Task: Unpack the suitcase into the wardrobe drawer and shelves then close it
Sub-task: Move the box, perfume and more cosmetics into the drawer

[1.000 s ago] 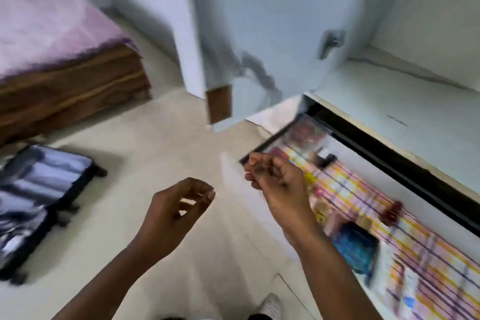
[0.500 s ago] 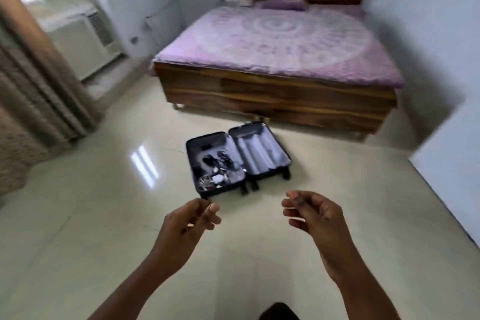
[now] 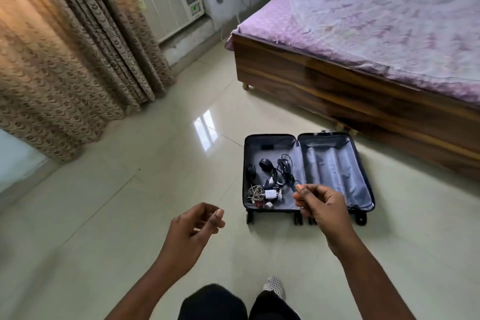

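While I stand on the shiny floor (image 3: 109, 228), my suitcase (image 3: 306, 171) lies open flat in front of me, near the foot of the bed (image 3: 363, 41). It lies open like a book so I can see into both halves and reach in from above.

My left hand (image 3: 192, 231) hangs in the air over the bare floor. Its fingers are loosely bent and it holds nothing. My right hand (image 3: 319, 202) is up in front of the suitcase. Its fingers are bent too, with the thumb close to the first finger. I see nothing in it, so I think it is empty as well. Both hands are free, and I think that is because they are ready to pick up the next things.

One half of the suitcase, the one on the curtain side, has small stuff in it. I see a tangle of black cables (image 3: 283, 171), a white charger (image 3: 270, 193), a pale coiled cord (image 3: 255, 192) and a round black thing (image 3: 265, 164) I cannot name. The other half looks empty, just grey lining.

I cannot see the wardrobe from here. I think the job is partly done, because only little things are left. They are loose and tangly, so I should grab them with care, or cords may drag other bits out.
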